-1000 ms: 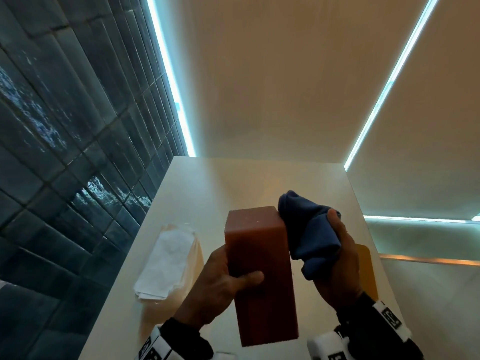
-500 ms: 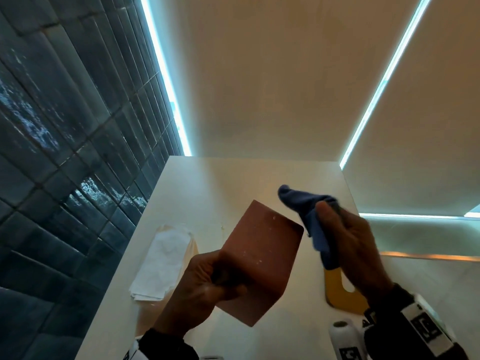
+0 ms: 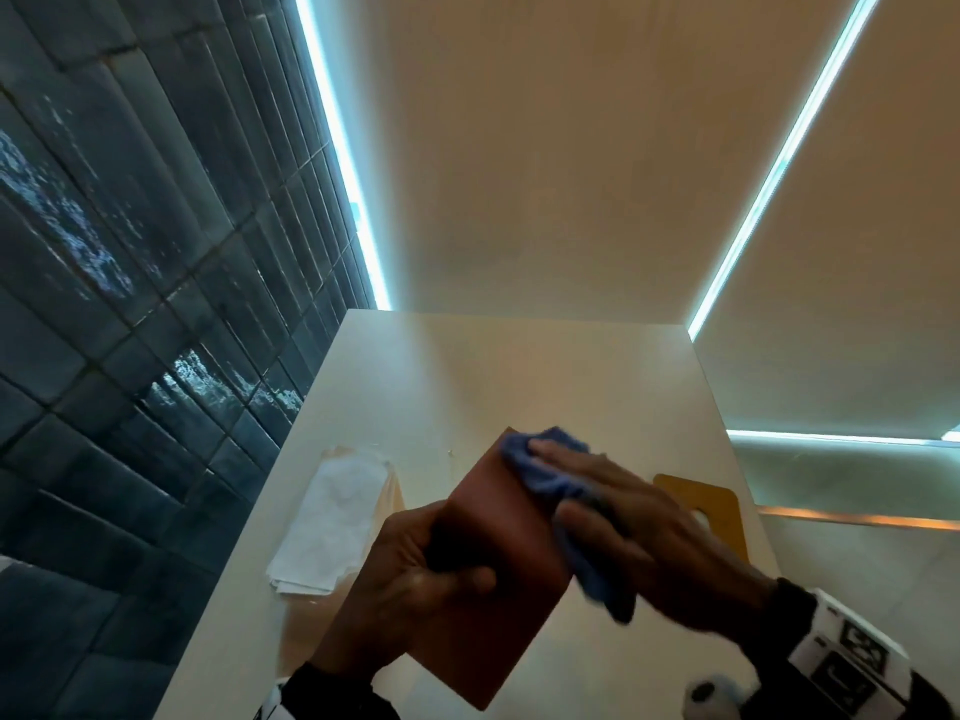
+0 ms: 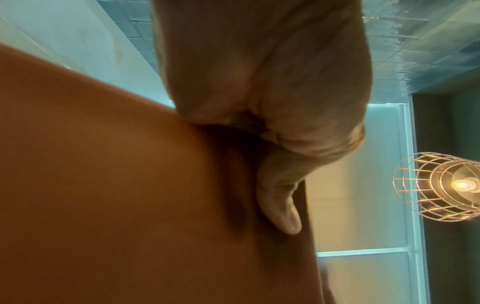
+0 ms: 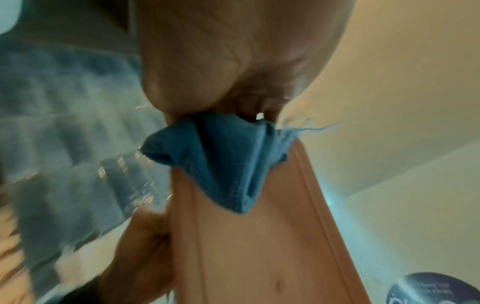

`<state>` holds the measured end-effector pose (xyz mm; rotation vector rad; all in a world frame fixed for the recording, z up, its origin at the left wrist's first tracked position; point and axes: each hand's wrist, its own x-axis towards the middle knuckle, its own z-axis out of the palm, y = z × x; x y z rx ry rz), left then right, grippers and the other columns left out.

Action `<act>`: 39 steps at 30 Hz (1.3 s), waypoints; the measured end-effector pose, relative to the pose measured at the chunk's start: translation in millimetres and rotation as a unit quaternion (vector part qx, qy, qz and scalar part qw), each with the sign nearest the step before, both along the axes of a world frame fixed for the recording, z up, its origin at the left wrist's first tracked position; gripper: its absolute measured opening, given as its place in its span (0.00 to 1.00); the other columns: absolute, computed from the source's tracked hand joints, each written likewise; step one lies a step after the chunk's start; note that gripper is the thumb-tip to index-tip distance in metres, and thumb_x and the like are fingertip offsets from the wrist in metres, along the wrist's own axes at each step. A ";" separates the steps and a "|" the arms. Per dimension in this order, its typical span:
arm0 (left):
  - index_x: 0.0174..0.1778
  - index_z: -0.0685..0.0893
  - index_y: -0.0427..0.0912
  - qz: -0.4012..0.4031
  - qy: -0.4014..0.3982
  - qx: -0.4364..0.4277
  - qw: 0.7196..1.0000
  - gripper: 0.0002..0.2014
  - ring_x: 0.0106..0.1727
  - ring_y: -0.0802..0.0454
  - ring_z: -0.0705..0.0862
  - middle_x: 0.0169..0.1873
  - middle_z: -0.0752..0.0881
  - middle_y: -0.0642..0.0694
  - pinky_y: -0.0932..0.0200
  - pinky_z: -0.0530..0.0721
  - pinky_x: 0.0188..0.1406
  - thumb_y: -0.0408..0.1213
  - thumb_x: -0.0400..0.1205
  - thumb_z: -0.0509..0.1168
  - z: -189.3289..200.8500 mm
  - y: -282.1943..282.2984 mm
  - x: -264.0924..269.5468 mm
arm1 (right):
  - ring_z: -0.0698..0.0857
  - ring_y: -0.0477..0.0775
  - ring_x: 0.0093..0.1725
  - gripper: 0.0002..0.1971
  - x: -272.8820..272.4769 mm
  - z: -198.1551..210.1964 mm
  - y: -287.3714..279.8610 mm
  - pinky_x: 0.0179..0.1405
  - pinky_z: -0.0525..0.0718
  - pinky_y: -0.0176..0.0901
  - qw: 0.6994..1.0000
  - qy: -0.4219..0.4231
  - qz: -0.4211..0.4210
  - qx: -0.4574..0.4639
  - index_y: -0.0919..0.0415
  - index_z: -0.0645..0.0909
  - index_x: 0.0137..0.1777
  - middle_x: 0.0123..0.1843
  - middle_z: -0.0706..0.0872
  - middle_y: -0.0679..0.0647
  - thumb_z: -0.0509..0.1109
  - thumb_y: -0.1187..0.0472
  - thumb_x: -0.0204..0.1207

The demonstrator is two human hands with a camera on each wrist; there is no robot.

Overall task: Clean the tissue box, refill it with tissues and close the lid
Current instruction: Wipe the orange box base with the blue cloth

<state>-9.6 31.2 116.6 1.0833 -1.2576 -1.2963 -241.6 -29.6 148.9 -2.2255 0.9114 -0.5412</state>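
A reddish-brown tissue box is tilted in the air above the white table. My left hand grips its lower left part, thumb across the front face. My right hand holds a bunched blue cloth and presses it on the box's upper right side. In the right wrist view the cloth sticks out from under the palm against the box. A stack of white tissues lies on the table to the left. The orange lid with a slot lies to the right.
A dark tiled wall runs along the table's left edge. The top of a white spray bottle stands near my right wrist, its dark label low in the right wrist view. Beyond the table's right edge is floor.
The left hand tipped the box from upright to a slant. The right hand swung off the box with the cloth, then came back down onto its upper right side.
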 end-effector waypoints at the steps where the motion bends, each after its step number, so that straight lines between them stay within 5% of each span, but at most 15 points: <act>1: 0.47 0.90 0.42 0.005 -0.012 -0.003 1.000 0.18 0.44 0.52 0.92 0.42 0.94 0.46 0.63 0.87 0.43 0.39 0.61 0.77 0.1 -0.9 -2.2 | 0.59 0.31 0.81 0.25 0.4 -2.3 -7.0 0.83 0.61 0.48 0.999 -0.003 -0.046 0.026 0.41 0.63 0.81 0.83 0.61 0.33 0.54 0.44 0.84; 6: 0.49 0.90 0.41 -0.010 0.003 -0.021 1.000 0.15 0.49 0.50 0.92 0.46 0.94 0.45 0.65 0.86 0.47 0.24 0.68 0.74 3.6 -9.8 -9.7 | 0.49 0.31 0.83 0.28 26.6 1.2 5.5 0.86 0.49 0.50 0.997 0.039 0.043 -0.053 0.40 0.55 0.83 0.85 0.53 0.35 0.45 0.37 0.83; 10: 0.54 0.89 0.42 -0.025 0.007 -0.017 1.000 0.16 0.52 0.48 0.91 0.52 0.92 0.44 0.61 0.87 0.51 0.34 0.70 0.72 1.9 -5.1 -6.7 | 0.56 0.45 0.85 0.25 20.2 -2.1 20.3 0.85 0.54 0.51 0.981 0.019 0.132 -0.144 0.50 0.62 0.82 0.86 0.59 0.45 0.52 0.47 0.86; 13: 0.51 0.90 0.40 -0.021 0.015 -0.001 1.000 0.16 0.49 0.51 0.91 0.46 0.94 0.45 0.63 0.86 0.47 0.29 0.67 0.76 -2.1 -3.9 -7.6 | 0.62 0.40 0.82 0.23 12.4 -12.5 9.4 0.83 0.62 0.47 0.999 -0.039 0.008 -0.033 0.45 0.67 0.80 0.83 0.66 0.40 0.53 0.46 0.86; 16: 0.45 0.89 0.44 0.002 -0.035 -0.007 0.999 0.16 0.42 0.58 0.91 0.40 0.94 0.51 0.69 0.85 0.42 0.40 0.62 0.78 -2.1 -6.3 -9.2 | 0.71 0.35 0.74 0.20 23.3 -12.4 -3.6 0.75 0.72 0.37 0.982 -0.055 -0.152 0.094 0.42 0.69 0.78 0.80 0.71 0.40 0.55 0.47 0.87; 19: 0.49 0.88 0.40 -0.011 -0.006 -0.014 1.000 0.16 0.45 0.55 0.92 0.44 0.94 0.50 0.69 0.85 0.44 0.28 0.66 0.76 1.7 -10.3 -8.9 | 0.57 0.28 0.80 0.23 34.8 -4.2 9.6 0.84 0.57 0.45 0.998 0.005 -0.050 -0.041 0.34 0.61 0.78 0.81 0.59 0.27 0.47 0.37 0.84; 22: 0.53 0.89 0.43 -0.025 0.006 -0.044 0.999 0.17 0.50 0.54 0.91 0.49 0.93 0.53 0.67 0.87 0.48 0.27 0.69 0.72 2.4 -8.3 -8.0 | 0.54 0.42 0.85 0.25 34.1 -1.6 22.8 0.85 0.51 0.47 0.981 0.032 0.092 -0.167 0.47 0.62 0.82 0.85 0.60 0.43 0.51 0.44 0.86; 24: 0.53 0.89 0.43 -0.025 0.018 -0.047 0.998 0.16 0.50 0.52 0.91 0.49 0.93 0.49 0.65 0.87 0.49 0.27 0.70 0.72 2.4 -6.0 -7.7 | 0.58 0.44 0.85 0.24 29.0 -4.2 16.5 0.85 0.54 0.44 0.978 0.020 0.108 -0.178 0.50 0.65 0.81 0.85 0.63 0.46 0.54 0.47 0.86; 27: 0.45 0.89 0.38 0.001 0.030 -0.020 0.999 0.12 0.44 0.53 0.91 0.41 0.94 0.47 0.66 0.86 0.43 0.25 0.66 0.75 1.5 -6.4 -9.3 | 0.72 0.38 0.76 0.19 25.8 -11.0 -3.0 0.76 0.68 0.38 0.995 -0.041 -0.079 -0.040 0.38 0.75 0.71 0.76 0.77 0.39 0.54 0.42 0.84; 29: 0.45 0.89 0.41 0.022 -0.017 -0.015 1.000 0.14 0.42 0.57 0.91 0.40 0.94 0.51 0.68 0.86 0.41 0.29 0.64 0.76 2.4 -7.9 -8.4 | 0.84 0.44 0.61 0.15 28.1 -14.9 -12.7 0.61 0.81 0.44 0.978 -0.042 -0.201 0.037 0.36 0.80 0.60 0.59 0.87 0.37 0.55 0.40 0.82; 30: 0.46 0.88 0.44 0.023 -0.038 -0.018 0.999 0.15 0.43 0.57 0.91 0.41 0.94 0.54 0.69 0.86 0.41 0.31 0.64 0.76 2.7 -8.9 -7.3 | 0.84 0.45 0.62 0.16 30.1 -14.4 -11.6 0.61 0.82 0.47 0.978 -0.028 -0.204 0.039 0.37 0.80 0.61 0.61 0.87 0.37 0.54 0.39 0.82; 32: 0.48 0.87 0.44 0.014 -0.048 -0.020 0.999 0.16 0.44 0.57 0.92 0.43 0.94 0.54 0.70 0.85 0.43 0.28 0.66 0.76 7.3 -11.4 -6.1 | 0.68 0.34 0.77 0.23 33.3 -8.8 1.5 0.79 0.68 0.47 0.992 -0.001 -0.125 0.002 0.35 0.70 0.74 0.78 0.71 0.34 0.49 0.35 0.81; 34: 0.52 0.87 0.39 -0.015 -0.010 -0.029 0.999 0.17 0.49 0.53 0.92 0.48 0.94 0.52 0.68 0.86 0.47 0.23 0.69 0.76 9.3 -10.6 -5.3 | 0.55 0.31 0.82 0.27 37.3 -0.3 17.0 0.84 0.52 0.44 0.998 0.008 -0.010 -0.065 0.37 0.60 0.80 0.83 0.59 0.33 0.46 0.34 0.82; 37: 0.52 0.90 0.51 -0.007 0.000 -0.044 0.999 0.16 0.49 0.53 0.92 0.49 0.93 0.54 0.66 0.87 0.47 0.41 0.68 0.78 8.4 -7.9 -4.8 | 0.55 0.40 0.85 0.25 40.0 3.8 25.0 0.85 0.52 0.47 0.986 0.007 0.085 -0.140 0.45 0.60 0.82 0.85 0.60 0.41 0.50 0.42 0.86; 39: 0.53 0.89 0.47 -0.001 0.013 -0.040 0.999 0.17 0.50 0.49 0.91 0.50 0.93 0.48 0.63 0.87 0.49 0.36 0.68 0.76 7.4 -7.3 -6.1 | 0.58 0.40 0.84 0.25 34.5 -0.4 14.7 0.84 0.58 0.52 0.992 -0.028 0.066 -0.101 0.46 0.63 0.81 0.84 0.63 0.41 0.50 0.43 0.86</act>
